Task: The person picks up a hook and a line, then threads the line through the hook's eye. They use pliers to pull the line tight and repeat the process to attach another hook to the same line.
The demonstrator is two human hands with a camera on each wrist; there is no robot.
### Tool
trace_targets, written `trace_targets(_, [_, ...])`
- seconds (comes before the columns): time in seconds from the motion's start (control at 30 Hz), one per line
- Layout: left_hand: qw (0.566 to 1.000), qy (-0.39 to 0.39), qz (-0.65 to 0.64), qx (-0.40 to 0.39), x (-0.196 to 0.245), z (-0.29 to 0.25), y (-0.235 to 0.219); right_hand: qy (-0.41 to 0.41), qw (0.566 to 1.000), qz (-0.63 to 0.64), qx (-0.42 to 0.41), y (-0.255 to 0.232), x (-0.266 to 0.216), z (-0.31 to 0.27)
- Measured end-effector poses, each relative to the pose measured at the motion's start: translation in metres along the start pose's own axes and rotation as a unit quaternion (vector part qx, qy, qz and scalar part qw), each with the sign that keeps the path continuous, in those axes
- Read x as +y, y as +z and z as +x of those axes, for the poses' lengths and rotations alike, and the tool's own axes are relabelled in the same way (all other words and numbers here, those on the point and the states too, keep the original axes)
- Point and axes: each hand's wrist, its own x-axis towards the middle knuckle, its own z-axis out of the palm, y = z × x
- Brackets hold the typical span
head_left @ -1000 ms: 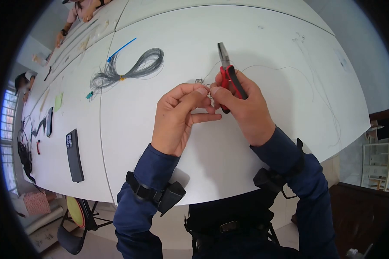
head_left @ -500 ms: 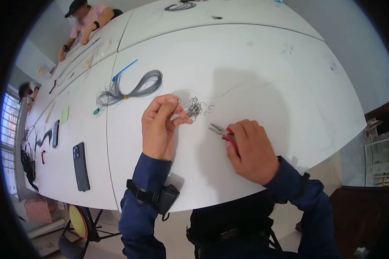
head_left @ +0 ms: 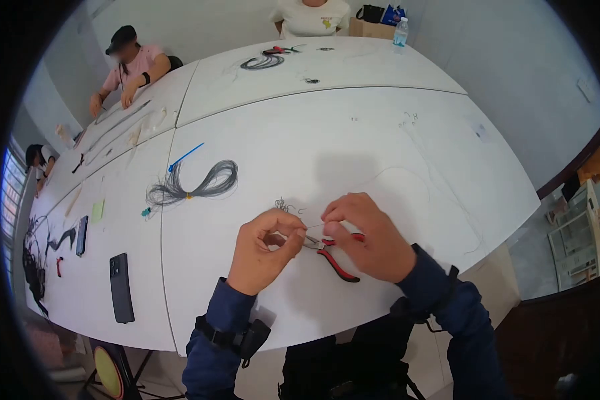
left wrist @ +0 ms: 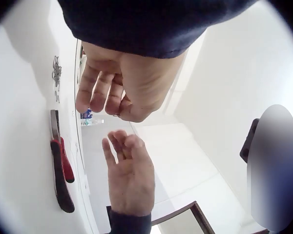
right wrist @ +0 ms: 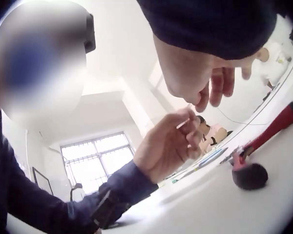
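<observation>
Near the table's front, the left hand [head_left: 263,252] pinches a small metal hook [left wrist: 116,115] between thumb and index finger, mostly covered by the fingertips. A thin line [head_left: 315,227] spans the short gap to the right hand [head_left: 375,241], whose thumb and fingers pinch it. Red-and-black pliers [head_left: 338,265] lie on the table below the hands, jaws pointing left, touched by neither hand as seen in the left wrist view. Behind the left hand is a small pile of hooks [head_left: 283,205].
A coil of grey line [head_left: 210,181] and a blue strip [head_left: 187,157] lie left of the hands, with a phone [head_left: 121,287] nearer the front. Loose line [head_left: 440,150] trails over the right side. People sit at the far tables, one in pink [head_left: 140,65].
The right hand has let go of the pliers, now on the table, and has moved left to pinch the line near the left hand. The head view has tilted up, showing more of the far table.
</observation>
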Motion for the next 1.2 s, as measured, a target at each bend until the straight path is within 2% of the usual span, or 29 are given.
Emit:
trace_targets(0.03, [1.000, 0.010, 0.016, 0.018, -0.002, 0.000, -0.002, 0.003, 1.000, 0.001, 0.019, -0.009, -0.005, -0.001])
trace_targets(0.13, [0.999, -0.006, 0.008, 0.047, -0.005, 0.000, -0.007, 0.140, 0.970, 0.198, 0.007, -0.051, -0.018, -0.013])
trace_targets(0.2, [0.998, -0.027, -0.007, 0.050, -0.009, 0.000, -0.009, 0.164, 0.968, 0.162, 0.097, -0.083, -0.018, -0.024])
trace_targets(0.33, [0.998, -0.045, -0.022, 0.025, -0.013, -0.002, -0.008, 0.109, 0.951, 0.168, 0.236, -0.148, -0.037, -0.038])
trace_targets(0.5, [0.988, -0.071, -0.136, -0.031, -0.012, -0.003, -0.001, 0.021, 0.965, 0.125, 0.228, -0.189, -0.056, -0.043])
trace_targets(0.57, [0.979, -0.082, -0.178, -0.057, -0.012, -0.004, -0.002, -0.009, 0.972, 0.164, 0.170, -0.202, -0.059, -0.043])
trace_targets(0.63, [0.973, -0.101, -0.203, -0.051, -0.012, -0.003, -0.003, -0.031, 0.972, 0.206, 0.109, -0.209, -0.062, -0.037])
trace_targets(0.7, [0.968, -0.116, -0.219, -0.023, -0.012, -0.004, -0.002, -0.027, 0.970, 0.222, 0.094, -0.210, -0.064, -0.028])
trace_targets(0.8, [0.965, -0.126, -0.228, 0.032, -0.015, -0.002, 0.002, 0.057, 0.962, 0.224, 0.149, -0.200, -0.068, -0.011])
trace_targets(0.83, [0.965, -0.126, -0.226, 0.048, -0.020, -0.002, -0.001, 0.050, 0.965, 0.202, 0.162, -0.196, -0.060, -0.003])
trace_targets(0.87, [0.965, -0.125, -0.221, 0.067, -0.023, -0.002, -0.004, 0.082, 0.963, 0.193, 0.168, -0.192, -0.058, 0.009])
trace_targets(0.9, [0.969, -0.130, -0.200, 0.067, -0.021, -0.002, -0.005, 0.092, 0.968, 0.170, 0.158, -0.197, -0.049, 0.018])
trace_targets(1.0, [0.965, -0.116, -0.209, 0.107, -0.020, 0.001, -0.001, 0.143, 0.962, 0.122, 0.196, -0.215, -0.026, 0.044])
trace_targets(1.1, [0.964, -0.124, -0.208, 0.110, -0.019, 0.002, -0.001, 0.149, 0.941, 0.116, 0.282, -0.243, -0.010, 0.057])
trace_targets(1.2, [0.964, -0.127, -0.205, 0.110, -0.022, 0.002, -0.002, 0.138, 0.934, 0.098, 0.314, -0.265, -0.001, 0.052])
